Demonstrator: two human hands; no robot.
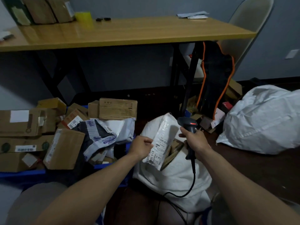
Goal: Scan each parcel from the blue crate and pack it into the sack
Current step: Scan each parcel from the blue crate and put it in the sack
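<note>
— Nearest the camera, what do the two hands hold?
— The left hand [141, 146] pinches the lower left edge of a white plastic mailer parcel with a printed label [162, 140]; its fingers are curled on it. The right hand [194, 141] is closed round the handle of a black handheld barcode scanner [188, 125]. The red light of the scanner is on, and its head is just beside the upper right edge of the parcel.
— And where is this parcel?
— It is held tilted above the open mouth of a white woven sack [175, 181] on the floor.
— What lies farther?
— At the left, a blue plastic crate [22, 173] is heaped with brown cardboard boxes and soft mailers. At the right lies a second white sack, full [263, 120]. Behind all stands a wooden table with black legs [129, 33], and under its right end a black bag with orange trim [214, 75].
</note>
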